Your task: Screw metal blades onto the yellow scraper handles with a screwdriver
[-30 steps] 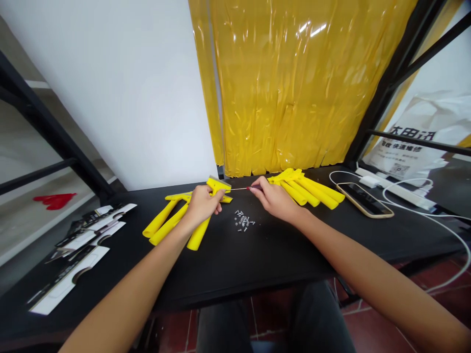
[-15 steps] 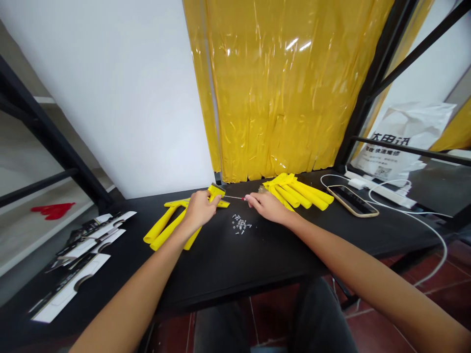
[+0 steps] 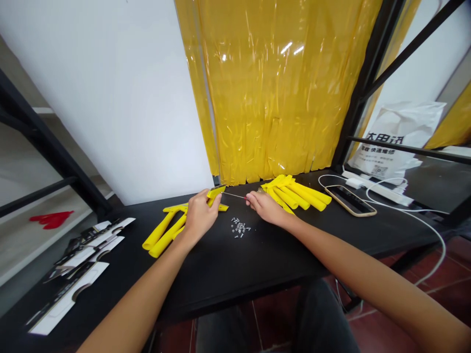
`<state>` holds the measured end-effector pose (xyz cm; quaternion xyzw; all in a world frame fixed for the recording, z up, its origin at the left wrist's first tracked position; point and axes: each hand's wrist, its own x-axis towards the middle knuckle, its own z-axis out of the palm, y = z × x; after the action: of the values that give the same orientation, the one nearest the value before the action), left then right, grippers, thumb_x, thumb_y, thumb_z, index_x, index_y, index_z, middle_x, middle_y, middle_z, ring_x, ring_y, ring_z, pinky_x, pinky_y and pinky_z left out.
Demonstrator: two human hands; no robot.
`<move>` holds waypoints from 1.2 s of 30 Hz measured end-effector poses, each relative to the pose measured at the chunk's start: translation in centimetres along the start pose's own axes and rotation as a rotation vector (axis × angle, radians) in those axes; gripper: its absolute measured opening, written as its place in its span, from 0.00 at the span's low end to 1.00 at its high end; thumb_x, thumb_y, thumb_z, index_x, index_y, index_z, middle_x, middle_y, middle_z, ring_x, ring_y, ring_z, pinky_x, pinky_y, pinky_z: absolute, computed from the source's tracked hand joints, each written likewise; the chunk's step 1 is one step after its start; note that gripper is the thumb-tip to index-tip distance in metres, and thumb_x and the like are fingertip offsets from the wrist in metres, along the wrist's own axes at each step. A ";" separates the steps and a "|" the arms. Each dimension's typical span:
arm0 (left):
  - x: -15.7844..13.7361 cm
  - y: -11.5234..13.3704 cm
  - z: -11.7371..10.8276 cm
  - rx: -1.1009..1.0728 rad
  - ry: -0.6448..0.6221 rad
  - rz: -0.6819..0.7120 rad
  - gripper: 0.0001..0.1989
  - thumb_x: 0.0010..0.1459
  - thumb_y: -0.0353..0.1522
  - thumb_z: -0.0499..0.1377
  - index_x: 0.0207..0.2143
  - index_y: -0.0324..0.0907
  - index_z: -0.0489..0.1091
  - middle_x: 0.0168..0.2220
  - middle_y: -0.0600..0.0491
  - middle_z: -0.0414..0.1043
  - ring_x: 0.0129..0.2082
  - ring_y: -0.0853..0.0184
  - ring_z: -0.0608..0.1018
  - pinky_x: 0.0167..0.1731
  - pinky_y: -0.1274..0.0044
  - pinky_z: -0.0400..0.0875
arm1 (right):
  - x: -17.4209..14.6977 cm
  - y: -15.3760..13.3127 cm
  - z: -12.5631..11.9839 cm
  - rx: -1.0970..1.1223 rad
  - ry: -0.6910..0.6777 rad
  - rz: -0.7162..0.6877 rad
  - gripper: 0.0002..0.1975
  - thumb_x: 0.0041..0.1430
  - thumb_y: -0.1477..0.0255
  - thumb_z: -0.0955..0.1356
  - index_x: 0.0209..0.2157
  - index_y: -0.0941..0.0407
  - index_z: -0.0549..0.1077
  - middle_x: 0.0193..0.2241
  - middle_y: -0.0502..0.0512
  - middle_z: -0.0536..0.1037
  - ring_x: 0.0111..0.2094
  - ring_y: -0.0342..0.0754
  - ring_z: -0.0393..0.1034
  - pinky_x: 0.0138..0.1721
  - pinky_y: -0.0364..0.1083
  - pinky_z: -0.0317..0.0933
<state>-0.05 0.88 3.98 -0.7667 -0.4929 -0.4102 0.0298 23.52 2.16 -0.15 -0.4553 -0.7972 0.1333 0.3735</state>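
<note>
My left hand [image 3: 200,213] is closed round a yellow scraper [image 3: 216,191], its wide head sticking out above the fingers. In my right hand [image 3: 265,206] is a thin screwdriver [image 3: 234,195], gripped by a handle with a bit of red showing. Its shaft points left and its tip meets or nearly meets the scraper head; the exact contact is too small to tell. Below and between the hands lies a small heap of screws and nuts [image 3: 240,228]. More yellow scrapers [image 3: 159,231] lie under and beside my left hand, partly covered by it.
Another pile of yellow scrapers [image 3: 305,193] lies right of my right hand. Farther right are a phone [image 3: 351,200], a white power strip [image 3: 386,190] with cables, and a plastic bag [image 3: 401,137]. Printed cardboard sleeves [image 3: 69,291] lie at the black table's left.
My left hand has turned the scraper a little, so its head sits flatter. The screwdriver is still held against or near it. The whole view has shifted slightly.
</note>
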 end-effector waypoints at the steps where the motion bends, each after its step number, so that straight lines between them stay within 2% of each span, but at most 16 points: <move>1: -0.1 0.2 -0.1 -0.021 0.012 -0.012 0.12 0.63 0.38 0.55 0.28 0.44 0.69 0.28 0.50 0.72 0.29 0.64 0.74 0.33 0.73 0.63 | 0.0 -0.1 0.1 0.015 -0.007 -0.009 0.18 0.73 0.61 0.55 0.36 0.54 0.69 0.30 0.53 0.76 0.33 0.48 0.72 0.37 0.45 0.60; 5: -0.4 1.0 -0.2 -0.080 0.110 -0.100 0.12 0.63 0.40 0.55 0.31 0.44 0.71 0.29 0.50 0.74 0.30 0.63 0.75 0.32 0.74 0.65 | -0.4 -1.0 0.2 0.071 0.047 -0.056 0.12 0.69 0.61 0.62 0.46 0.54 0.66 0.35 0.53 0.77 0.35 0.49 0.72 0.37 0.46 0.61; 10: -0.8 1.5 0.0 -0.058 0.227 -0.088 0.12 0.65 0.40 0.55 0.30 0.44 0.71 0.27 0.52 0.71 0.28 0.65 0.73 0.33 0.74 0.66 | -0.6 -1.9 -0.1 0.101 0.059 -0.115 0.13 0.71 0.63 0.59 0.40 0.55 0.70 0.30 0.52 0.76 0.32 0.48 0.72 0.35 0.45 0.60; 13: -0.9 1.5 0.0 -0.062 0.221 -0.013 0.11 0.65 0.38 0.55 0.34 0.43 0.72 0.30 0.51 0.72 0.30 0.65 0.74 0.34 0.74 0.67 | -0.7 -2.1 -0.2 0.082 0.032 -0.127 0.19 0.73 0.63 0.55 0.35 0.54 0.72 0.26 0.51 0.75 0.29 0.46 0.71 0.34 0.44 0.59; 17: -0.8 1.5 -0.2 -0.082 0.209 0.020 0.10 0.66 0.36 0.55 0.39 0.43 0.74 0.33 0.50 0.73 0.34 0.64 0.76 0.36 0.74 0.67 | -0.9 -2.2 -0.1 0.102 0.119 -0.088 0.12 0.70 0.61 0.61 0.42 0.53 0.69 0.33 0.53 0.78 0.34 0.48 0.73 0.37 0.45 0.61; 20: -0.7 1.6 -0.2 -0.108 0.201 0.019 0.10 0.65 0.35 0.55 0.41 0.43 0.75 0.36 0.49 0.75 0.36 0.63 0.77 0.38 0.73 0.67 | -0.7 -2.2 -0.1 0.132 0.146 -0.067 0.10 0.68 0.62 0.63 0.44 0.53 0.68 0.35 0.54 0.78 0.36 0.49 0.73 0.37 0.46 0.62; 22: -0.6 1.6 -0.1 -0.117 0.191 0.024 0.10 0.65 0.35 0.55 0.42 0.43 0.75 0.37 0.48 0.76 0.37 0.62 0.77 0.39 0.73 0.68 | -0.5 -2.1 -0.3 0.138 0.116 -0.094 0.10 0.69 0.63 0.62 0.41 0.54 0.69 0.34 0.54 0.78 0.36 0.49 0.73 0.38 0.46 0.61; 26: -0.6 1.5 0.0 -0.088 0.183 0.031 0.11 0.65 0.35 0.55 0.44 0.42 0.75 0.39 0.47 0.77 0.40 0.62 0.78 0.43 0.73 0.70 | -0.4 -1.9 -0.6 0.163 0.021 -0.101 0.18 0.72 0.63 0.57 0.35 0.55 0.71 0.26 0.50 0.73 0.29 0.46 0.69 0.34 0.44 0.59; 31: -0.5 1.1 0.5 -0.131 0.241 0.101 0.12 0.64 0.33 0.57 0.48 0.42 0.74 0.45 0.46 0.79 0.45 0.61 0.79 0.50 0.71 0.70 | -0.6 -2.0 -0.1 0.226 0.071 -0.055 0.11 0.67 0.60 0.64 0.42 0.54 0.66 0.30 0.49 0.73 0.30 0.46 0.68 0.33 0.44 0.58; 34: -0.5 0.8 0.9 -0.143 0.304 0.121 0.12 0.62 0.32 0.59 0.47 0.42 0.74 0.44 0.48 0.79 0.44 0.61 0.80 0.48 0.70 0.71 | -0.5 -1.9 -0.1 0.219 0.057 -0.094 0.10 0.69 0.63 0.62 0.39 0.54 0.68 0.28 0.49 0.72 0.29 0.45 0.67 0.32 0.44 0.57; 36: -0.6 0.6 1.2 -0.148 0.297 0.131 0.12 0.61 0.32 0.59 0.47 0.43 0.73 0.41 0.49 0.79 0.39 0.62 0.80 0.44 0.70 0.73 | -0.4 -1.8 -0.2 0.200 0.031 -0.118 0.14 0.71 0.64 0.59 0.35 0.55 0.70 0.26 0.49 0.72 0.29 0.45 0.67 0.33 0.44 0.57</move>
<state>1.02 0.62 3.02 -0.7285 -0.4003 -0.5512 0.0723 22.70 0.86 0.82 -0.3701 -0.7994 0.1830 0.4364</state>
